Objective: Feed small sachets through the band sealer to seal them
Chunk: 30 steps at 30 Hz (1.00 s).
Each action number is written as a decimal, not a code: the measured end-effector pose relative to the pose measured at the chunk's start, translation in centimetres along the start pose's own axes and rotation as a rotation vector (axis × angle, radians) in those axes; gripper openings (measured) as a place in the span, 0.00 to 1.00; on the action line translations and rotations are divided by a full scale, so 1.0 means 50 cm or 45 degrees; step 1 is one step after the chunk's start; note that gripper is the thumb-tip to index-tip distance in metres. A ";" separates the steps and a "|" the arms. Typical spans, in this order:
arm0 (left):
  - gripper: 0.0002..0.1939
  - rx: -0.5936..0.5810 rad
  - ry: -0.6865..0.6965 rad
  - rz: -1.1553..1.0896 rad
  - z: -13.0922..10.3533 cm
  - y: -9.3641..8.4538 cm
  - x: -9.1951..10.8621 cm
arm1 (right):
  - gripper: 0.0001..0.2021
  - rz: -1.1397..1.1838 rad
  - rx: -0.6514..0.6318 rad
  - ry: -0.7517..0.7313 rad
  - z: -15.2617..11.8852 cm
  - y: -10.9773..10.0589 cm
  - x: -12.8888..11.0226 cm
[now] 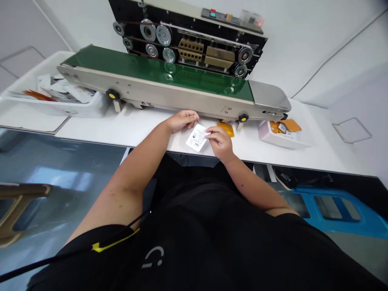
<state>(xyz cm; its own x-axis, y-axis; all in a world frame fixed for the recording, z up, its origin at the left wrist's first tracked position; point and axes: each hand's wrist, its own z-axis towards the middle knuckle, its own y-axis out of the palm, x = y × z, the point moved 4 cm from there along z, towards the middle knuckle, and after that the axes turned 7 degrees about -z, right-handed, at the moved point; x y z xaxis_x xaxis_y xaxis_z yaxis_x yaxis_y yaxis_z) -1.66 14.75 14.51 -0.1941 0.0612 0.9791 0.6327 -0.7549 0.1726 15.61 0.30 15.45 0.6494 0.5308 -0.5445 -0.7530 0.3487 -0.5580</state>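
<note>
A white card or packet with small dark print (pixel 197 138) is at the front of the white table, below the conveyor. My right hand (pixel 220 142) pinches its right edge between thumb and fingers. Just beyond the card's upper left corner is my left hand (pixel 183 120), its fingers curled inward; whether it holds anything is too small to tell. An orange packet (pixel 226 129) lies flat on the table, behind my right hand.
A green-belted conveyor (pixel 145 66) spans the table before a machine with metal wheels (pixel 163 35). At left stands a white bin of packets (pixel 68 108); at right, a smaller white box (pixel 280 140) holds orange packets. A blue stool (pixel 342 210) is at lower right.
</note>
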 end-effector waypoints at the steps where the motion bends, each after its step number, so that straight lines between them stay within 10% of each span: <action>1: 0.23 0.000 0.003 -0.003 0.000 0.001 0.001 | 0.13 0.001 -0.009 -0.012 0.000 0.000 -0.001; 7: 0.23 0.009 0.003 0.009 -0.001 0.002 0.003 | 0.12 0.022 -0.009 -0.117 0.007 -0.030 -0.028; 13: 0.23 0.018 -0.011 -0.014 -0.001 0.000 0.003 | 0.04 0.099 0.184 0.088 0.113 -0.172 -0.057; 21: 0.23 0.025 -0.034 -0.035 -0.009 0.005 0.013 | 0.08 0.601 0.679 0.801 0.326 -0.331 0.125; 30: 0.18 0.041 -0.040 -0.058 -0.005 0.002 0.009 | 0.08 0.665 0.676 1.205 0.360 -0.292 0.198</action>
<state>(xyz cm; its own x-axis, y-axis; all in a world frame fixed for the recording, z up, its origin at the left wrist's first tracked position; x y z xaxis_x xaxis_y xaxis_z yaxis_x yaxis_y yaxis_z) -1.89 14.55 14.96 -0.2003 0.1158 0.9729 0.6477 -0.7294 0.2202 31.12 14.36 29.50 -0.0937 0.0033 -0.9956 -0.7538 0.6530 0.0731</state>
